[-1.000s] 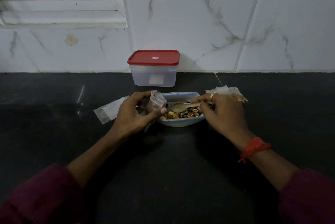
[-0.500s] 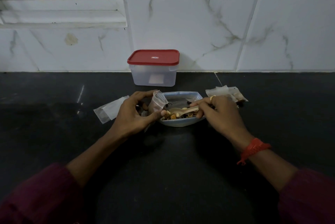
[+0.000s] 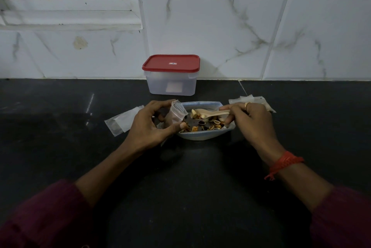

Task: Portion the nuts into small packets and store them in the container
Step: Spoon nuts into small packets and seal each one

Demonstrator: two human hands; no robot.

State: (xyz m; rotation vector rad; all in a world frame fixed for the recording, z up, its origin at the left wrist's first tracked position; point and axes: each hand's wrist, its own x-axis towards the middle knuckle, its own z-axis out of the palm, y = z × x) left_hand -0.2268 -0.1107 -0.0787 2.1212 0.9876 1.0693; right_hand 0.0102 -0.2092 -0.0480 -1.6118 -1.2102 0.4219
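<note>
On the black counter [image 3: 180,187] a light blue shallow bowl [image 3: 200,137] sits near the middle, with mixed nuts [image 3: 209,126] lying mostly along its near side. The person's left hand [image 3: 148,125] is at the bowl's left edge. Its fingers [image 3: 160,105] and thumb are curled round a small clear plastic packet [image 3: 175,114], which stands tilted with its mouth open towards the bowl.

The right hand [image 3: 251,121] comes in from the right. Its fingers [image 3: 228,120] pinch the handle of a pale spoon [image 3: 210,113], held roughly level above the bowl. The spoon's scoop points left towards the packet and carries a few nuts; it is just beside the packet's mouth, though whether they touch cannot be told. A gold ring [image 3: 247,105] shows on one finger of this hand and a red thread band [image 3: 285,162] circles the wrist.

Farther back, against the white marble-veined tiles [image 3: 220,27], a clear plastic container [image 3: 171,85] stands closed under its red lid [image 3: 171,62], apart from the bowl. A flat stack of empty clear packets [image 3: 120,121] lies on the counter left of the left hand. More clear packets [image 3: 255,99] lie to the right, partly hidden behind the right hand. Maroon sleeves [image 3: 40,217] cover both forearms at the near edge.
</note>
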